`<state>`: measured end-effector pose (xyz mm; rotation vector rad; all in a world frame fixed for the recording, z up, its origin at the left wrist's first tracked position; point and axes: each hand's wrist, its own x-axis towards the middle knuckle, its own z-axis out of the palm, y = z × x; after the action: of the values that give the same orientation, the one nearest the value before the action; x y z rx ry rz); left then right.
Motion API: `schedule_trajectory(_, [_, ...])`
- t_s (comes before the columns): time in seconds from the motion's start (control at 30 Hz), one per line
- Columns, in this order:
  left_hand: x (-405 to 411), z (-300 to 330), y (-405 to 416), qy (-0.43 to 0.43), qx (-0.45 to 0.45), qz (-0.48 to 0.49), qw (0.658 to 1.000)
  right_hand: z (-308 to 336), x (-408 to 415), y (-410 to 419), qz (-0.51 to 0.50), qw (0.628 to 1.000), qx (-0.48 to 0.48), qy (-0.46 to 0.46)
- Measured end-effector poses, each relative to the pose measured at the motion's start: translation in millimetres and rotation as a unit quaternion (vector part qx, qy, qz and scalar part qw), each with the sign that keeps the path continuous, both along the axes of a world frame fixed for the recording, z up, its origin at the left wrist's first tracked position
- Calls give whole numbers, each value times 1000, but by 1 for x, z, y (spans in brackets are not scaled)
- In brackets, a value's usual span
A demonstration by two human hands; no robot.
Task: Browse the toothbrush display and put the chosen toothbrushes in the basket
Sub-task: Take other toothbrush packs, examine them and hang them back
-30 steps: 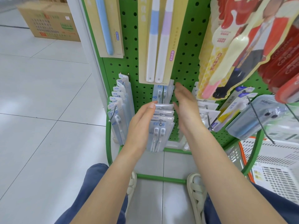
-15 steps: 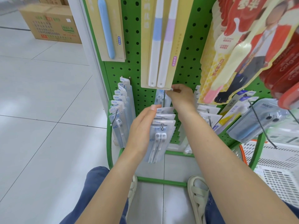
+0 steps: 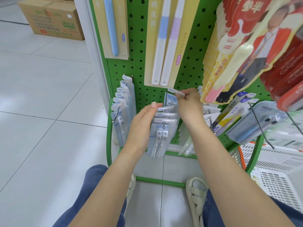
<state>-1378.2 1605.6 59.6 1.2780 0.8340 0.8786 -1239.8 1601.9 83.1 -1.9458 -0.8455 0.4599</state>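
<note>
Clear plastic packs (image 3: 164,122) of toothbrushes hang in a row on one hook of the green pegboard (image 3: 139,66), low in the middle. I am still at the choosing step. My right hand (image 3: 188,104) pinches the top tab of the far pack (image 3: 176,92), fingers curled on it. My left hand (image 3: 144,123), fingers straight, presses the near packs forward. Next I judge the far pack must slide off the hook, then go right to the white basket (image 3: 278,169), near my right knee.
</note>
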Motion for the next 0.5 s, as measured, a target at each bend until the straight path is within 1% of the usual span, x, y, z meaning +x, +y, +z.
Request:
schedule_trajectory(0.1, [-1,2,1,0,-5,6,1000,0,-4,-9,2,999,34,8])
schedule_trajectory(0.17, [-3,2,2,6,-2,7,1000,1,-7,-16,-4,999,54,-3])
schedule_trajectory(0.23, [-5,1,2,9,-1,9,1000,2,-13,-24,-8,996,74,-39])
schedule_trajectory(0.27, [-6,1,2,9,0,11,1000,1,-17,-30,-11,994,80,-71])
schedule_trajectory(0.33, [-7,1,3,5,6,16,1000,-4,-26,-42,-19,987,74,-141])
schedule_trajectory(0.37, [-7,1,2,2,6,18,1000,-8,-30,-47,-20,985,62,-162])
schedule_trajectory(0.43, [-7,2,1,-1,7,18,1000,-17,-34,-59,-18,984,44,-174])
schedule_trajectory(0.5, [-7,1,-1,4,14,14,1000,-27,-36,-72,-10,984,50,-171])
